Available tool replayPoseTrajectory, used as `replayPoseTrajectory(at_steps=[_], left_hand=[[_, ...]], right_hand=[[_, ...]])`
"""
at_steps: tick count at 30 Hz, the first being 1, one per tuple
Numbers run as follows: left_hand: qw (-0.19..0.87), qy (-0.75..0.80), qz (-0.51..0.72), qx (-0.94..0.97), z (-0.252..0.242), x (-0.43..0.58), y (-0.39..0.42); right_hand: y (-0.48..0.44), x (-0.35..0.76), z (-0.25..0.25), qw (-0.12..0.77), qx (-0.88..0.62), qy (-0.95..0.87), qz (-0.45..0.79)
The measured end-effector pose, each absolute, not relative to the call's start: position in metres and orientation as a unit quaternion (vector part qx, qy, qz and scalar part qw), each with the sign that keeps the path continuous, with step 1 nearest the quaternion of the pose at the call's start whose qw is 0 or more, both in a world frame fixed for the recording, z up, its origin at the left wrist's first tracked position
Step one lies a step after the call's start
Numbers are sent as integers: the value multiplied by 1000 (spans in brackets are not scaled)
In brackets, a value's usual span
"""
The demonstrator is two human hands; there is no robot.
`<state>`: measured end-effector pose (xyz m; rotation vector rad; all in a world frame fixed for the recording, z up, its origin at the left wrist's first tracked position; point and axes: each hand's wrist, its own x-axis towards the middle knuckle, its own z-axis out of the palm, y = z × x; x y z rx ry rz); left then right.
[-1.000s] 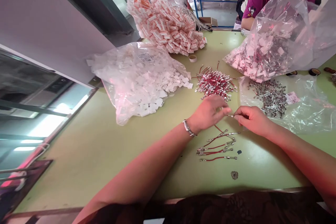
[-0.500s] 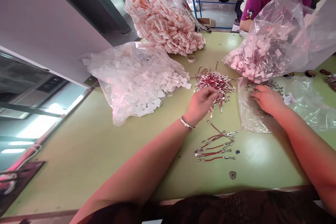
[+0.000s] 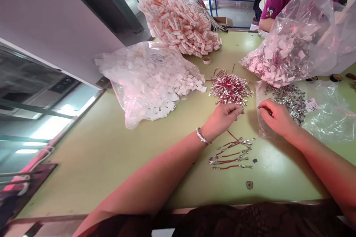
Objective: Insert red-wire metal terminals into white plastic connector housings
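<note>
right hand (image 3: 276, 119) has drawn back from the fuses (image 3: 293, 100) on the clear bag (image 3: 329, 115), pinched narrow like left hand (image 3: 224, 119), holdings unclear.

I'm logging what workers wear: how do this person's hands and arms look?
The left hand and right hand are ungloved and the forearms bare. A narrow, silvery, ring-shaped bracelet circles the left wrist; none shows on the right. Dark, faintly patterned fabric clothing shows along the bottom edge.

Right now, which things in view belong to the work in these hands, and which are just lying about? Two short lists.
Probably in use:
red wire pile, near the left hand
small metal parts, near the right hand
laid-out red wires

Apparently lying about:
tape roll
bag of white pieces
orange-and-white bundle
</note>
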<state>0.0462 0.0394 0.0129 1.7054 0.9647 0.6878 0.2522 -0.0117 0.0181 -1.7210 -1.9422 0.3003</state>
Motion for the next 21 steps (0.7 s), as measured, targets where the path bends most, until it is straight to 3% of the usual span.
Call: replayPoseTrajectory(at_steps=[4,16,19,21], left_hand=[[526,372,267,716,12,52,28],[523,370,262,722,6,51,28],[468,367,259,762,2,49,26],[372,347,257,822,-4,47,23]], right_hand=[[-23,231,15,350,-581,-701,219],[-27,228,12,329,-584,-680,296],[-26,231,14,312,-585,-688,297],[-26,233,17,275,-585,-700,304]])
